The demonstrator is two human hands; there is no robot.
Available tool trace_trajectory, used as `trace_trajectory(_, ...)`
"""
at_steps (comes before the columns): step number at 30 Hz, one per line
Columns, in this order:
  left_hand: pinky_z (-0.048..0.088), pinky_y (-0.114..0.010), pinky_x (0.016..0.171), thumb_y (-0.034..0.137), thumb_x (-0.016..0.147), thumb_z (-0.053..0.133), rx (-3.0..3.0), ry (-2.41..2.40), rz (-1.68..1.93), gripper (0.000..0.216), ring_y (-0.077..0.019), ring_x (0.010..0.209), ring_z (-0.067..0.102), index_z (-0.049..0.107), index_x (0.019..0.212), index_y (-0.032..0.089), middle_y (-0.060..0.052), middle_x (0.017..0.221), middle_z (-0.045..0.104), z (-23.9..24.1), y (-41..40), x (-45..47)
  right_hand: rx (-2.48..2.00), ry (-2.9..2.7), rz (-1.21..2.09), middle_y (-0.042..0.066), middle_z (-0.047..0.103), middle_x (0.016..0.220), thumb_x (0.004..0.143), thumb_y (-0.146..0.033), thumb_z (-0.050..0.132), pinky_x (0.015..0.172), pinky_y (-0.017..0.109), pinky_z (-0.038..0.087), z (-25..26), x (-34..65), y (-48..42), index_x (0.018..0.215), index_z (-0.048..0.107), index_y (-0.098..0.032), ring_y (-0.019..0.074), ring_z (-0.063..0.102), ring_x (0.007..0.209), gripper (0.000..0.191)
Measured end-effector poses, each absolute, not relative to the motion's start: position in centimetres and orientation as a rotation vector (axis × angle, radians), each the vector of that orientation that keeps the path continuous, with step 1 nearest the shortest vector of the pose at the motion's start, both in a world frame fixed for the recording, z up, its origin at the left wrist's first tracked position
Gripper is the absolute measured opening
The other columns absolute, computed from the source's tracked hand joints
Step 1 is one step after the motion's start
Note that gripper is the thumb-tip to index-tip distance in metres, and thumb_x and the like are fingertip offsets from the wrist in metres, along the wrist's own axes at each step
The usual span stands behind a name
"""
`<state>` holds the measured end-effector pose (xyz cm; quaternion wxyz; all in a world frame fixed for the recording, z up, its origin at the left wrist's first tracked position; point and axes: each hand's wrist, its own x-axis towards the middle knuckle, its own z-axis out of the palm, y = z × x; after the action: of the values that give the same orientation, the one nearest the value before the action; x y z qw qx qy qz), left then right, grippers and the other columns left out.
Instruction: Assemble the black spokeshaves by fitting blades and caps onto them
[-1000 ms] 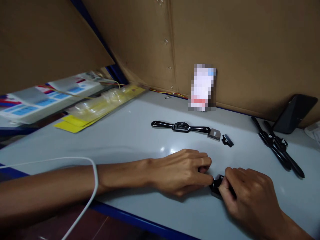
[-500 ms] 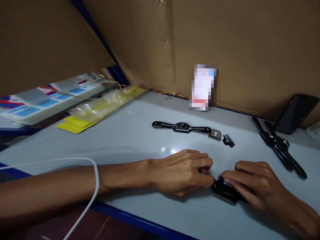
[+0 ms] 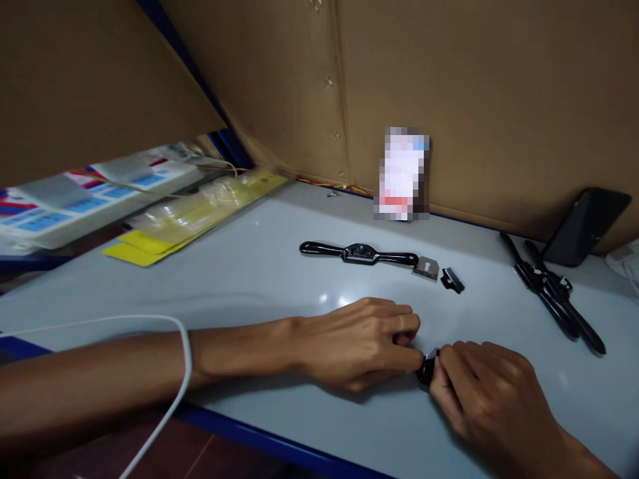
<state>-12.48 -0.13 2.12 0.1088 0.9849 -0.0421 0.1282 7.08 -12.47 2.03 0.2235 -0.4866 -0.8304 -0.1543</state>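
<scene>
My left hand [image 3: 372,342] is closed at the left end of a black spokeshave [image 3: 426,370] held low over the table. Curled over the middle and right part of the same spokeshave, my right hand [image 3: 492,389] hides most of it, so only a short dark piece shows between the hands. Beyond them lies a second spokeshave body [image 3: 360,253]. By the right end of its handle is a flat steel blade [image 3: 426,268] with a keyhole slot. A small black cap piece [image 3: 452,280] lies just right of the blade.
Two more spokeshaves [image 3: 554,293] lie side by side at the right. A dark phone [image 3: 586,226] leans on the cardboard wall, near a blurred-out screen [image 3: 403,174]. Yellow-backed plastic packaging [image 3: 144,249] and a white power strip [image 3: 100,199] are at left. A white cable [image 3: 186,352] crosses my left forearm.
My right hand has shifted left and turned over the middle of the spokeshave, covering more of it. My left hand stays at its end. The view has shifted slightly.
</scene>
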Motion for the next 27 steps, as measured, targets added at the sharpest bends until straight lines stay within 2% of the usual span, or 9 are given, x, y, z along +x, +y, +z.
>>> trace_trajectory(6, 0.044, -0.033, 0.063, 0.012, 0.091, 0.057, 2.907, -0.128, 0.366, 0.012, -0.0181, 0.074, 0.051, 0.066, 0.091, 0.018, -0.005, 0.09, 0.059, 2.0, -0.1, -12.5, -1.329, -2.176, 0.059, -0.007, 0.045, 0.056, 0.102, -0.019, 0.052, 0.052, 0.029, 0.029, 3.1, 9.7, -11.7, 0.068, 0.052, -0.021, 0.0077, 0.039, 0.047, 0.034)
trace_trajectory(9, 0.044, -0.034, 0.063, 0.013, 0.092, 0.058, 2.911, -0.122, 0.37, 0.01, -0.0181, 0.075, 0.051, 0.066, 0.092, 0.018, -0.005, 0.09, 0.059, 2.0, -0.2, -12.4, -1.322, -2.248, 0.172, -0.005, 0.054, 0.063, 0.103, -0.021, 0.052, 0.055, 0.028, 0.033, 3.3, 10.9, -11.5, 0.082, 0.059, -0.02, 0.0086, 0.048, 0.053, 0.022)
trace_trajectory(13, 0.044, -0.034, 0.063, 0.012, 0.09, 0.059, 2.909, -0.121, 0.375, 0.01, -0.0181, 0.074, 0.051, 0.065, 0.091, 0.019, -0.005, 0.09, 0.059, 2.2, -0.2, -12.4, -1.294, -2.449, 0.069, -0.001, 0.062, 0.072, 0.099, -0.014, 0.046, 0.058, 0.032, 0.034, 3.0, 11.0, -11.7, 0.088, 0.061, -0.021, 0.0138, 0.054, 0.06, 0.02)
trace_trajectory(17, 0.043, -0.034, 0.062, 0.014, 0.092, 0.057, 2.935, -0.1, 0.327, 0.011, -0.0183, 0.073, 0.051, 0.065, 0.092, 0.02, -0.006, 0.09, 0.06, 2.4, -0.2, -12.4, -1.291, -2.492, -0.261, -0.001, 0.054, 0.063, 0.094, -0.01, 0.048, 0.057, 0.036, 0.03, 3.0, 9.9, -12.1, 0.073, 0.056, -0.022, 0.0164, 0.048, 0.054, 0.025)
trace_trajectory(20, 0.044, -0.034, 0.063, 0.015, 0.094, 0.056, 2.924, -0.101, 0.339, 0.011, -0.0182, 0.073, 0.051, 0.066, 0.094, 0.02, -0.006, 0.091, 0.06, 2.3, -0.2, -12.4, -1.268, -2.448, -0.376, -0.001, 0.051, 0.058, 0.094, -0.011, 0.051, 0.057, 0.036, 0.029, 2.9, 8.9, -12.3, 0.065, 0.053, -0.022, 0.0158, 0.046, 0.051, 0.031)
trace_trajectory(24, 0.044, -0.034, 0.063, 0.012, 0.09, 0.059, 2.902, -0.117, 0.371, 0.01, -0.0183, 0.075, 0.051, 0.066, 0.094, 0.018, -0.006, 0.091, 0.06, 2.2, -0.2, -12.5, -1.31, -2.298, -0.266, -0.003, 0.05, 0.053, 0.1, -0.026, 0.058, 0.053, 0.035, 0.029, 2.7, 8.5, -12.3, 0.062, 0.053, -0.022, 0.0127, 0.045, 0.046, 0.038)
trace_trajectory(27, 0.045, -0.034, 0.064, 0.012, 0.091, 0.057, 2.904, -0.116, 0.362, 0.011, -0.0184, 0.075, 0.051, 0.066, 0.091, 0.019, -0.006, 0.09, 0.059, 2.2, -0.2, -12.5, -1.322, -2.165, 0.003, -0.004, 0.051, 0.054, 0.102, -0.025, 0.055, 0.05, 0.03, 0.032, 3.3, 9.1, -12.0, 0.067, 0.058, -0.02, 0.0094, 0.044, 0.046, 0.036)
